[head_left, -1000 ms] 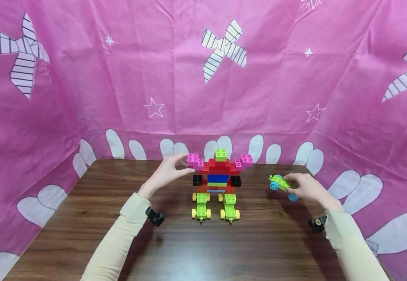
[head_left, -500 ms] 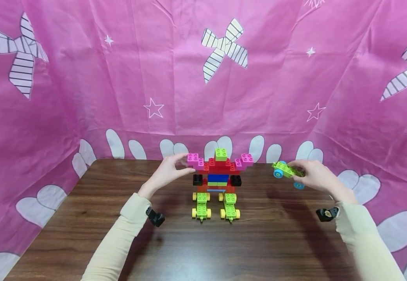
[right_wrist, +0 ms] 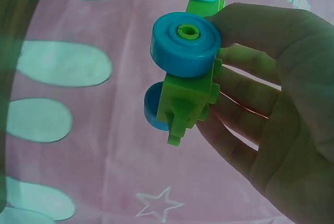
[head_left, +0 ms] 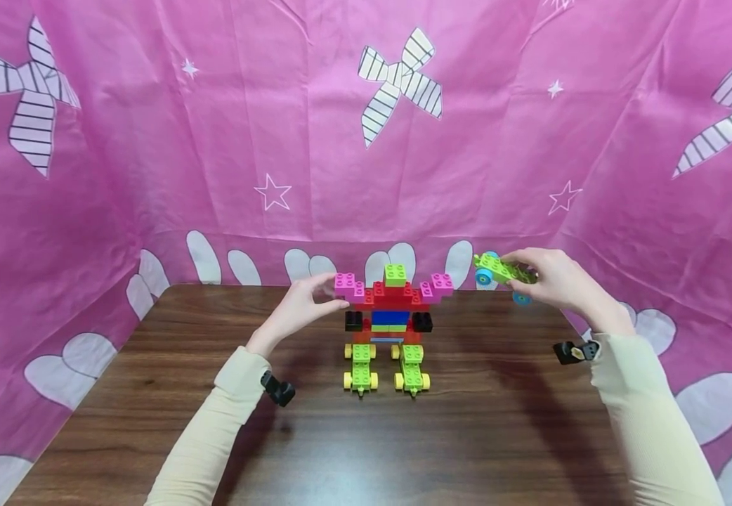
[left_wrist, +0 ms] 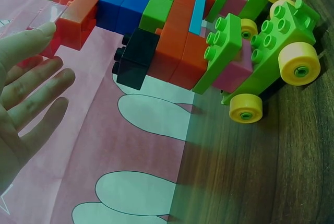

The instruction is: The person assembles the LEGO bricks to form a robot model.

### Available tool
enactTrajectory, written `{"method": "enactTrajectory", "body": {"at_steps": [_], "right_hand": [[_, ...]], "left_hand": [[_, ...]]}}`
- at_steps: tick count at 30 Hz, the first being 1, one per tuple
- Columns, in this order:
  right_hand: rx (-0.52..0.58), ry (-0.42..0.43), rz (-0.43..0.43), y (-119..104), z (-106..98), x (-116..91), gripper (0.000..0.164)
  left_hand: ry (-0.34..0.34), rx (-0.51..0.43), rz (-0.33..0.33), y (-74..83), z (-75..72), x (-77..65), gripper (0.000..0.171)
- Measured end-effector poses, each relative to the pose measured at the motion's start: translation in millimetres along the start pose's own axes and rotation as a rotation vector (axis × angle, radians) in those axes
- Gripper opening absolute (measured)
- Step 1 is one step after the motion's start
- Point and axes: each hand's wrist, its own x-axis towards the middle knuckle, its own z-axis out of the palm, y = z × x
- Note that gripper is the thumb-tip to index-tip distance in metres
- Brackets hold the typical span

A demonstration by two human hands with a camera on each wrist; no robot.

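A building-block figure stands on the table. It has a lime-green block on top, pink stepped arms, a red and blue body, black side blocks and two green wheeled bases with yellow wheels. My left hand pinches the outer end of its left pink arm between thumb and fingers. Off to the right, my right hand holds a green toy car base with blue wheels, raised above the table. In the right wrist view, the thumb lies along one side and the fingers along the studded side.
The brown wooden table carries the figure near its back edge. A pink curtain with bows, stars and white ovals surrounds the table at the back and sides. Each wrist wears a small black camera.
My right hand has lifted the car base higher, drifting right and then back slightly left. The left hand and the figure have stayed in place.
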Motion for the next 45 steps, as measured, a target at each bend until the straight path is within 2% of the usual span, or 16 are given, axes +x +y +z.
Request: {"method": "enactTrajectory", "body": {"at_steps": [6,13,29,45], "right_hand": [[0.015,-0.008,0.009,-16,-14,16,0.038],[0.051,-0.035,-0.028,-32,-22,30,0.037],[0.094,-0.035,-0.183,-66,-24,53,0.038],[0.131,-0.09,-0.245,-95,-21,68,0.039]], "left_hand": [[0.001,0.004,0.004,0.7,-0.9,0.5,0.053],[-0.002,-0.005,0.006,1.2,-1.3,0.3,0.052],[-0.002,-0.022,0.004,1.6,0.1,-1.2,0.05],[0.006,0.034,0.001,3.9,-0.5,-4.1,0.053]]}}
